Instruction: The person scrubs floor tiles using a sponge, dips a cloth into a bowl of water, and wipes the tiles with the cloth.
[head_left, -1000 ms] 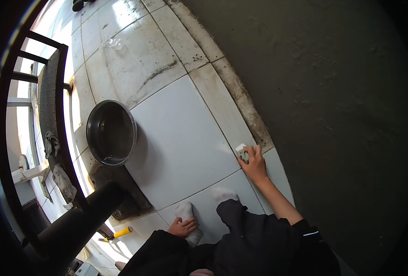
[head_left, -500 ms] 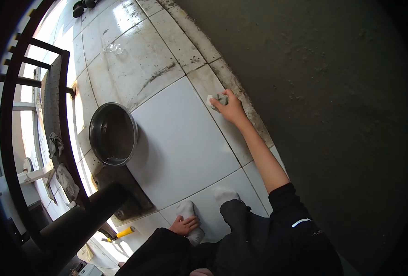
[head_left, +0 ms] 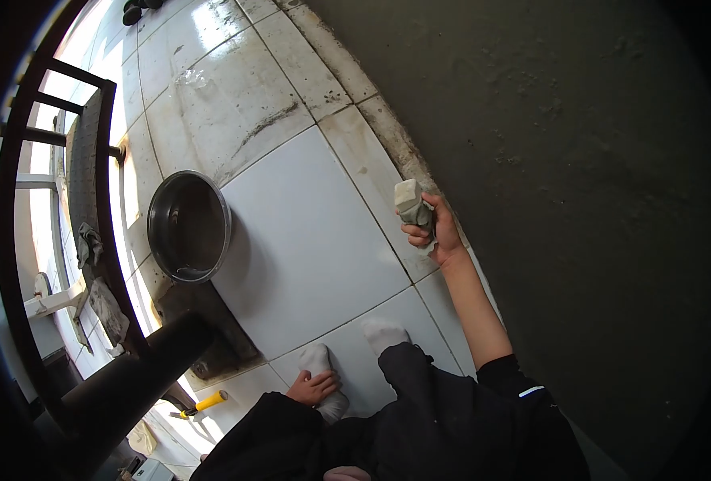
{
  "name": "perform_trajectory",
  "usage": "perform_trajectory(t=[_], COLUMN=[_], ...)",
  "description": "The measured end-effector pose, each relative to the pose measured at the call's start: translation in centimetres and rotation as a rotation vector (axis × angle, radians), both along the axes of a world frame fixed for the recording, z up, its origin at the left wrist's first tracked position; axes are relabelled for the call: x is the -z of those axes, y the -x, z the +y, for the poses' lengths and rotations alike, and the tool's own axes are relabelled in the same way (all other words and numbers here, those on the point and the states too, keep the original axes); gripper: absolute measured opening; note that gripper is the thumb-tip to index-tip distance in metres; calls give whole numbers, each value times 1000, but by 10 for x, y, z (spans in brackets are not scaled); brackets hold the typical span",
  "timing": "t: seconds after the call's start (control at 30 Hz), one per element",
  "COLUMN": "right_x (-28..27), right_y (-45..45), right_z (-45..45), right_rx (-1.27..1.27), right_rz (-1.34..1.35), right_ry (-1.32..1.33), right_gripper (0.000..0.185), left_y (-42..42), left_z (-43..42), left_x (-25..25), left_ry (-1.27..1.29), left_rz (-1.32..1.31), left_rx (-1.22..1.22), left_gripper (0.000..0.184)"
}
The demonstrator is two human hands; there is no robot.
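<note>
Head view: a pale rectangular block [head_left: 407, 191] is held in the right hand [head_left: 440, 227], with what looks like a grey-green cloth [head_left: 416, 215] wrapped about its lower part. The right-hand grip is closed around this bundle, and the pale end is left bare. The block appears to be raised over the narrow border tiles [head_left: 363, 171], beside the dark grey surface [head_left: 568, 184]. By its look, the block is likely to be stiff and fairly light, while the cloth is likely to be soft and may slip if damp. It is best grasped around the wrapped sides, fingers opposed to thumb, with the bare end kept free. The left hand [head_left: 314, 388] is laid over a sock-covered foot [head_left: 316, 358]; whether the foot is clasped or merely touched cannot be told. Well apart from both hands, a metal basin [head_left: 160, 228] is set near a black post [head_left: 159, 357].
</note>
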State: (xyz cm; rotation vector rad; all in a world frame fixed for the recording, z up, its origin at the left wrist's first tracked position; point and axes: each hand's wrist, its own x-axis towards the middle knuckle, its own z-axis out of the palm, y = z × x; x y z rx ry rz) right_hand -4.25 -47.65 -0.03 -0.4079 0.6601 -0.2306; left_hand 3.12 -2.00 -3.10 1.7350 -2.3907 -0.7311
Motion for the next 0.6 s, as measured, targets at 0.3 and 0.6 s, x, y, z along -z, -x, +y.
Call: perform_trajectory(t=[0.3,0.6], right_x=[11,41], right_y=[26,27], right_z=[16,56], right_rx=[-114,-244], right_rz=[638,764], right_ry=[1499,1712], right_gripper=[36,41], left_y=[0,0], left_z=[-1,0], left_x=[-3,-3], left_ry=[32,31], left_rz=[-4,-16], left_rx=[-24,-11], left_gripper=[33,31])
